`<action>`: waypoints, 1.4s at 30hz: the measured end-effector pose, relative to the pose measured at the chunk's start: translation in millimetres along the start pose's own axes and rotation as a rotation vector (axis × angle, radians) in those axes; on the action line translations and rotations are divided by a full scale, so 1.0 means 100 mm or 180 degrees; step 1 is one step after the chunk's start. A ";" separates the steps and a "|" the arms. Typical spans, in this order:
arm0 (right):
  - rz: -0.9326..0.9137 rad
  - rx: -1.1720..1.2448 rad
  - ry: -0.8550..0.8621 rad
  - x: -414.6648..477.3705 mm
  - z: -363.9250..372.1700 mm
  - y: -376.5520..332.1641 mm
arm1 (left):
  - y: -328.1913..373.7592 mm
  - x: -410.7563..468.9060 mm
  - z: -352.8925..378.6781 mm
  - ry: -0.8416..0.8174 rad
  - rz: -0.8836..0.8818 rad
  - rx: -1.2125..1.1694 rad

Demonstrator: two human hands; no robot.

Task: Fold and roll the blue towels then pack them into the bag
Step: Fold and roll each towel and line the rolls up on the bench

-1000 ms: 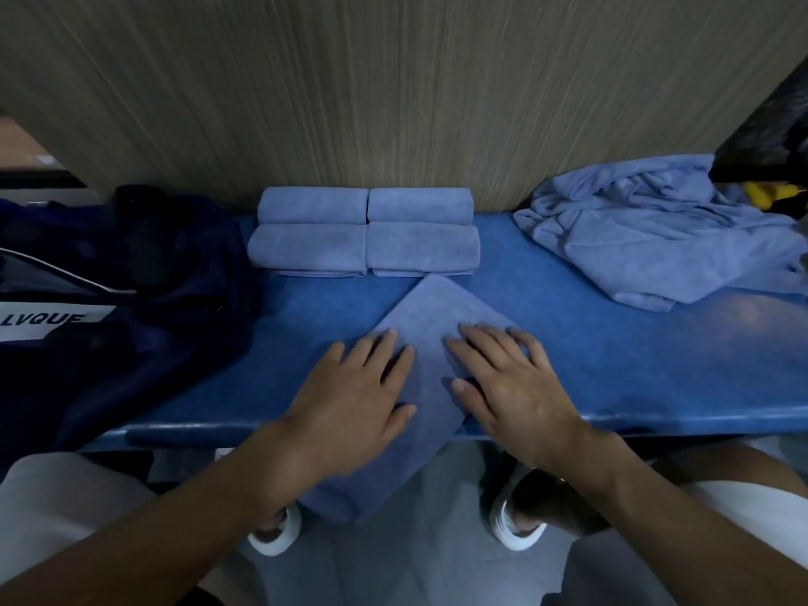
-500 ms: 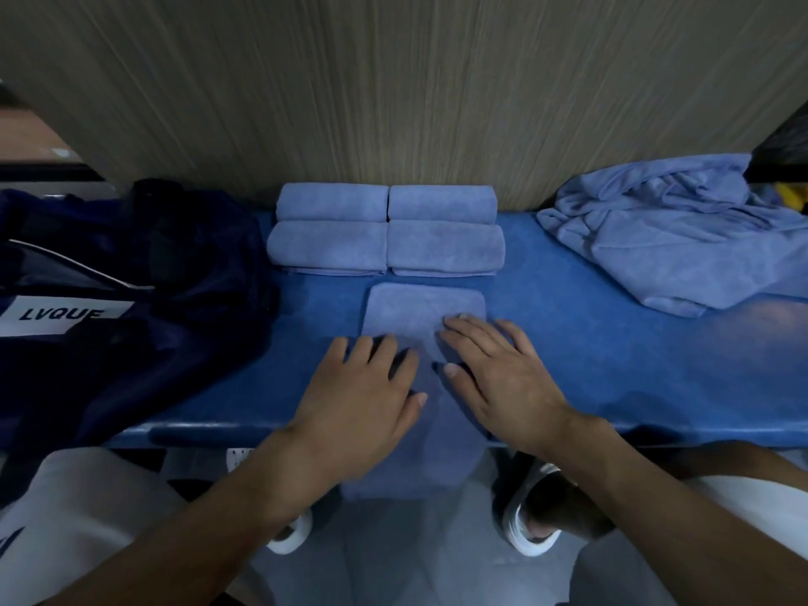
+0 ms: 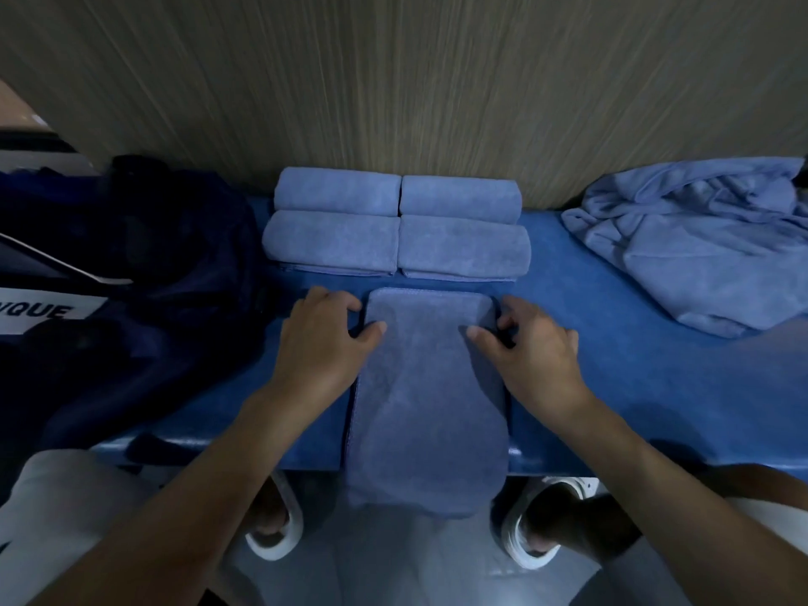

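A blue towel folded into a long strip (image 3: 430, 400) lies on the blue bench (image 3: 634, 387), its near end hanging over the front edge. My left hand (image 3: 323, 343) pinches the strip's far left corner, thumb on top and fingers at the edge. My right hand (image 3: 529, 347) pinches the far right corner the same way. Behind the strip, several rolled blue towels (image 3: 395, 225) lie in two rows against the wall. A dark navy bag (image 3: 131, 290) with a white label sits at the left.
A loose heap of unfolded blue towels (image 3: 699, 242) lies at the right end of the bench. A wood-grain wall (image 3: 393, 80) stands directly behind the bench. My knees and white shoes (image 3: 538, 531) show below the front edge.
The towel has turned from a diagonal lie to straight along my line of sight. Both hands slid from flat on its middle out to its far corners and took hold.
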State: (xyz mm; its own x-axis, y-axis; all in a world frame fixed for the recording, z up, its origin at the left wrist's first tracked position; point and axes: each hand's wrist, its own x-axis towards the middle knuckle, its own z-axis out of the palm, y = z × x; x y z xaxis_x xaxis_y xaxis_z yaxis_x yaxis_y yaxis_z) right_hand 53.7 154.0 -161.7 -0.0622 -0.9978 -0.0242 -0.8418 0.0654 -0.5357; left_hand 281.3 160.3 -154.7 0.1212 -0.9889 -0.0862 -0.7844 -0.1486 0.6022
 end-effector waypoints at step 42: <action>-0.2381 -0.0421 0.0312 -0.01 -0.13 0.26 | -0.18 -0.14 -0.05 -0.0363 0.1375 -0.1033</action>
State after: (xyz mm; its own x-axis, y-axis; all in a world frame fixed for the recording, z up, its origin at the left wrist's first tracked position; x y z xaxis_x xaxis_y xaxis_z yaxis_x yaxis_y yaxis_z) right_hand 24.6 157.0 -164.8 0.5074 -0.7717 0.3835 -0.7353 -0.6198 -0.2743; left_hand 297.0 176.7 -160.4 -0.2511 -0.9565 0.1484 -0.5181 0.2623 0.8141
